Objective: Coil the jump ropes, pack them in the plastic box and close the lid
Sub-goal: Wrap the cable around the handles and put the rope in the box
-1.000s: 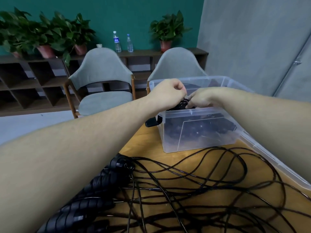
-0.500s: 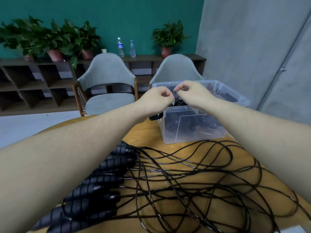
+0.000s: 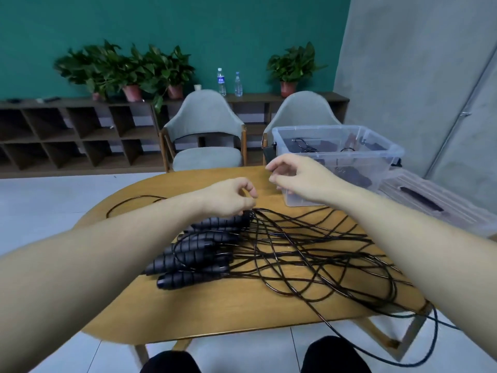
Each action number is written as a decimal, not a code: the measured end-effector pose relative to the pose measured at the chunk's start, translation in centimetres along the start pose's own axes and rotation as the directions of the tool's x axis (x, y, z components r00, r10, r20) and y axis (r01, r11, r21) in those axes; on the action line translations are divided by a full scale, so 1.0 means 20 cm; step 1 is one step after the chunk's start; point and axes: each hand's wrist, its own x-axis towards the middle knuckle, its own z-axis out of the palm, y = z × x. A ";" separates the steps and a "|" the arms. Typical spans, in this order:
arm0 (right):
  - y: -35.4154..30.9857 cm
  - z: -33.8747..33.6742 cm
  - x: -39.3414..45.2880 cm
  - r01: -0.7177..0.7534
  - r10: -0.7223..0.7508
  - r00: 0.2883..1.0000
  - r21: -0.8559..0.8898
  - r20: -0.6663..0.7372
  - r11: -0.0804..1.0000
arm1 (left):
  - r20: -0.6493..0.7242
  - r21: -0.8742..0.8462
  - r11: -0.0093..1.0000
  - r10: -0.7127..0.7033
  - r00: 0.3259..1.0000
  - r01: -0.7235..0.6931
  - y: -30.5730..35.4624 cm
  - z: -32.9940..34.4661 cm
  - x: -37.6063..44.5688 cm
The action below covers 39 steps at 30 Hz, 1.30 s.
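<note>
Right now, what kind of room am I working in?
Likely an office lounge or meeting room: a wooden table with two grey upholstered chairs, a low cubby shelf topped with potted plants, and a teal wall.

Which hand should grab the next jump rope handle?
Probably the left hand: it hovers right above the handles, fingers loosely curled and empty. The right hand is farther off, by the box.

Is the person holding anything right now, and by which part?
Nothing is held: the left hand hovers over the jump rope handles, and the right hand hangs loosely curled.
</note>
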 end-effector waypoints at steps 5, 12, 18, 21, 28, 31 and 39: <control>-0.01 0.14 -0.14 0.017 -0.002 0.990 -0.104 0.144 0.994 | -0.059 0.210 0.977 -0.021 0.998 0.033 -0.22 -0.02 -0.16; 0.06 0.29 -0.11 -0.082 0.116 0.979 -0.199 0.166 0.976 | -0.125 0.341 0.938 -0.019 0.992 0.061 -0.42 0.00 -0.20; 0.10 0.38 0.06 -0.093 0.144 0.973 -0.262 0.182 0.961 | -0.096 0.340 0.940 0.000 0.995 0.033 -0.47 -0.01 -0.02; 0.15 0.44 0.17 -0.086 0.173 0.955 -0.332 0.240 0.939 | -0.062 0.329 0.944 0.023 0.998 -0.001 -0.48 -0.02 0.08; 0.25 0.58 0.41 -0.156 0.312 0.876 -0.395 0.368 0.905 | 0.056 0.324 0.945 0.040 0.998 -0.056 -0.56 -0.03 0.29; 0.26 0.58 0.45 -0.203 0.338 0.863 -0.355 0.375 0.913 | 0.087 0.352 0.932 0.064 0.994 -0.091 -0.57 -0.02 0.34; 0.27 0.58 0.40 -0.256 0.250 0.907 -0.029 0.339 0.966 | 0.066 0.549 0.830 0.080 0.995 -0.103 -0.57 0.05 0.41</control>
